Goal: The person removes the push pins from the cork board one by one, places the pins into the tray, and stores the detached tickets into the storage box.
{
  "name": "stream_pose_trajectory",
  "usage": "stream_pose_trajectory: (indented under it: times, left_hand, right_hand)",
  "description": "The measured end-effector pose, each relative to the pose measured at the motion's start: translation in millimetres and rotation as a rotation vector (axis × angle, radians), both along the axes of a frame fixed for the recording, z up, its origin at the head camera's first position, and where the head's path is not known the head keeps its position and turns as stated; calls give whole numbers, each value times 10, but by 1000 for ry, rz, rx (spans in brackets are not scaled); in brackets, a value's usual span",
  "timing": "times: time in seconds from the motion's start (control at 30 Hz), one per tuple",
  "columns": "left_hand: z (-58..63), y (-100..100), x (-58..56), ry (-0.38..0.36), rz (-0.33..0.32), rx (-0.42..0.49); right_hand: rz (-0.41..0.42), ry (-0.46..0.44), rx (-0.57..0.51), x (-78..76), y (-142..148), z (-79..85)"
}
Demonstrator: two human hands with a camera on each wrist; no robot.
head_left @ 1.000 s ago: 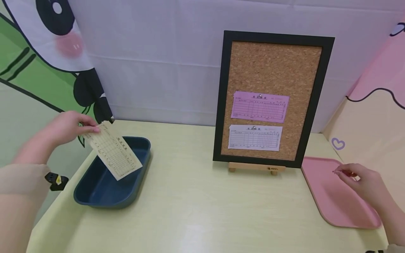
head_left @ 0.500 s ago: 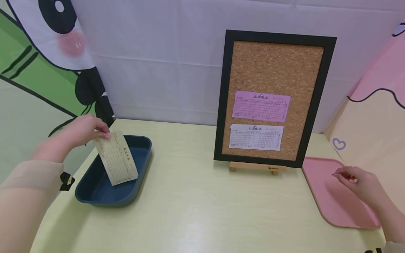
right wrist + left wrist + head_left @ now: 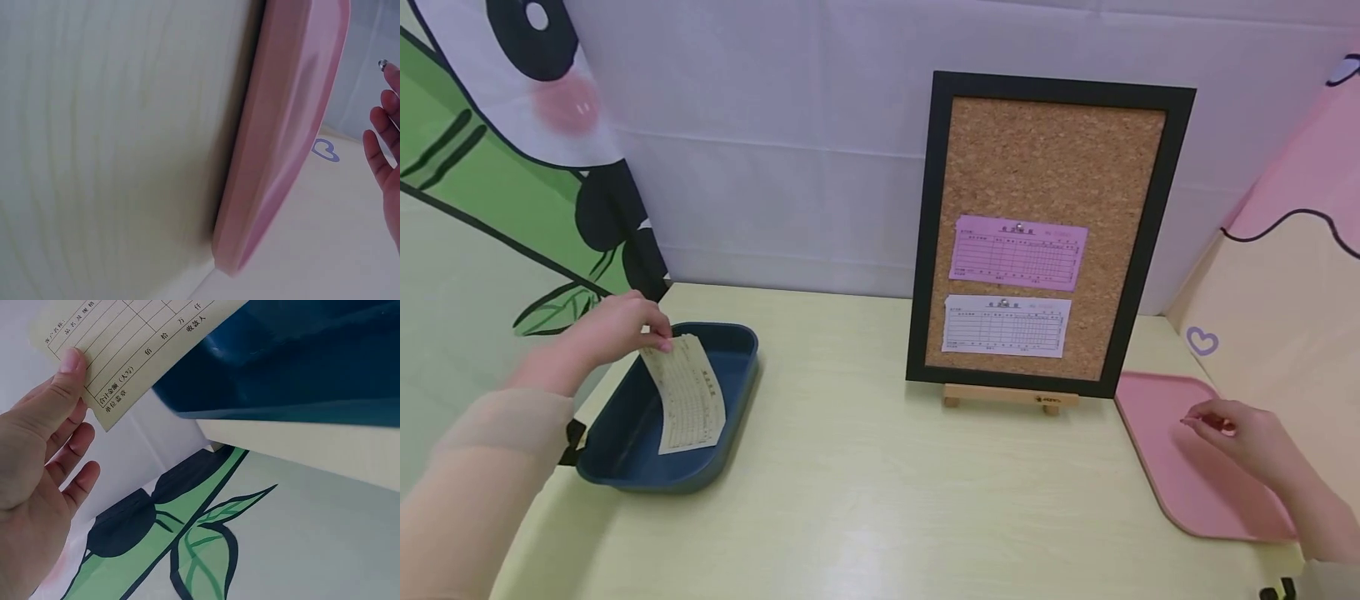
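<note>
Lower left: left hand [image 3: 616, 331] pinches yellow slip [image 3: 691, 402] by its edge over blue tray [image 3: 625, 446], likely leaving its face uncovered. Lower right: right hand [image 3: 1255, 440] pinches metal pin [image 3: 382, 64] above pink tray [image 3: 1183, 492].

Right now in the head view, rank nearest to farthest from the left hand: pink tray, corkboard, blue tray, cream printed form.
1. Cream printed form: held by the left hand.
2. Blue tray: below the form.
3. Corkboard: right of centre.
4. Pink tray: far right.
</note>
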State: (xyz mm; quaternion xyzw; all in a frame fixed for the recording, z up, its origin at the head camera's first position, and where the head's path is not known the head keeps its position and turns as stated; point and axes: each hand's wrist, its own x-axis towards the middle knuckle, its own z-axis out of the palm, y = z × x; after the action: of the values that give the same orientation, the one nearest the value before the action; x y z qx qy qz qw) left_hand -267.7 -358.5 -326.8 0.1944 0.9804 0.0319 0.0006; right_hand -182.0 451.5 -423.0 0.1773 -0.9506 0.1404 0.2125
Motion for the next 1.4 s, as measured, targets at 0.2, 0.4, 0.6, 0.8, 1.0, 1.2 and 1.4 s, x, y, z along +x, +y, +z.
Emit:
stream_pose_trajectory:
  times: [0.2,0.4,0.6,0.8,1.0,1.2,1.4]
  left_hand:
    - [-113,20,-8,21,-29,5]
    - [-191,57,-12,16,-79,-4]
    - [-283,65,-49,0,-88,1]
    - [-364,45,-88,-55,-88,36]
    - [-429,38,-139,-69,-103,33]
    - [-493,18,-178,-66,-104,32]
    - [-516,1,-189,-82,-103,63]
  right_hand:
    - [14,-6,13,-23,40,-40]
    - [14,-94,-4,-14,75,-64]
    - [-2,-181,-28,-19,72,-95]
    - [-5,-239,-23,-43,85,-156]
    - [-9,-263,-21,-51,90,-189]
    - [-43,-319,-30,-27,113,-221]
    - [-41,-306,-43,-33,129,-245]
